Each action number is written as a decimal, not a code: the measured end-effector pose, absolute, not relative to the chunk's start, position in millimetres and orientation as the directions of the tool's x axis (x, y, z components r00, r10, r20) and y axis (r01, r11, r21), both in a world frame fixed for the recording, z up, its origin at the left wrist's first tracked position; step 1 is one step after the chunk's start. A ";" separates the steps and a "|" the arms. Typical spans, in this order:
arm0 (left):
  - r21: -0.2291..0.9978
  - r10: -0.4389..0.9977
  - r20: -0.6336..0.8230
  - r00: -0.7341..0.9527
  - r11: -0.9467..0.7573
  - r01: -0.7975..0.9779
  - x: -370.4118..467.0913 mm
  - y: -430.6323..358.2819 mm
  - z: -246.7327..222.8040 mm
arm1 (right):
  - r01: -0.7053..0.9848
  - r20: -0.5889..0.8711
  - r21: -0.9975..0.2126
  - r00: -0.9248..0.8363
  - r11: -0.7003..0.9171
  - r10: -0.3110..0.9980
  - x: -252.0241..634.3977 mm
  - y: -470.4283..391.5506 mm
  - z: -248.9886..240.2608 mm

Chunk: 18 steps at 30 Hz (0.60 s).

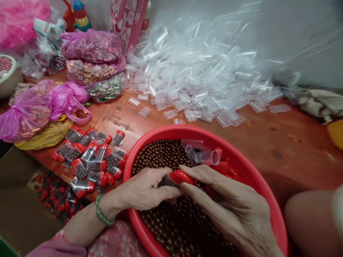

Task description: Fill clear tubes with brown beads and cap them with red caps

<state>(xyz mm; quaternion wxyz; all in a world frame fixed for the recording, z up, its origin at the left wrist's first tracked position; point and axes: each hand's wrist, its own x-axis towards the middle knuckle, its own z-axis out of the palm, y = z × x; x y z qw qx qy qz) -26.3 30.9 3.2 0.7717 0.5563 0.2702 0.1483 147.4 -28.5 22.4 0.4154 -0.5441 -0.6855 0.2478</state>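
Over a red basin of small brown balls, both hands meet at one small clear container with a red cap. My left hand, with a green bead bracelet at the wrist, grips the container's body between thumb and fingers. My right hand pinches the red cap between thumb and forefinger. Part of the body is hidden by the fingers. Empty clear tubes and loose red caps lie in the basin's far right part.
Filled red-capped containers are piled left of the basin, with more in a box below. Clear tubes heap up behind. Pink bags stand at back left. A bare knee is at right.
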 end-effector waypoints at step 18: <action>0.762 0.436 -0.276 0.857 0.643 -0.082 -26.0 29.7 0.8 | 0.873 0.500 -0.017 -0.415 0.488 0.760 128.4 -21.6 9.3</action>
